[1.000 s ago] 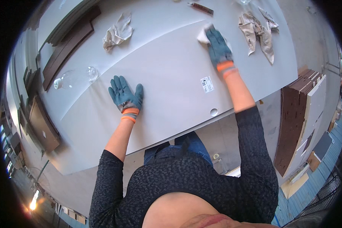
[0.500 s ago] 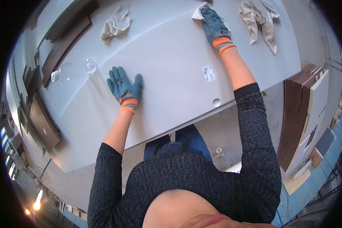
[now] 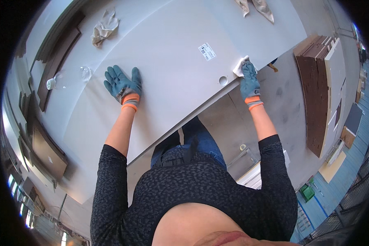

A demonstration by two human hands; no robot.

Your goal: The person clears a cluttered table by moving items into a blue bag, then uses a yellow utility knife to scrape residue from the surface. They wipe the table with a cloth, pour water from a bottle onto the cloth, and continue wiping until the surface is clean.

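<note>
A large pale grey panel (image 3: 164, 74) lies flat before me, with a white printed label (image 3: 207, 51) and a round hole (image 3: 222, 80) close to its near edge. My left hand (image 3: 124, 84), in a teal and orange work glove, rests on the panel with fingers spread. At the panel's near right corner my right hand (image 3: 250, 81), gloved alike, presses a white cloth (image 3: 240, 67) against the edge; part of the cloth is hidden under the fingers.
A crumpled rag (image 3: 105, 28) and a clear bottle with a white cap (image 3: 51, 83) lie beyond my left hand. More rags (image 3: 261, 9) are at the far right. Dark brown boards (image 3: 59, 61) line the left side; stacked panels (image 3: 315, 94) stand to the right.
My right hand has drawn the white cloth from the far side of the panel to its near right corner. My left hand stays spread on the panel. The view has shifted slightly.
</note>
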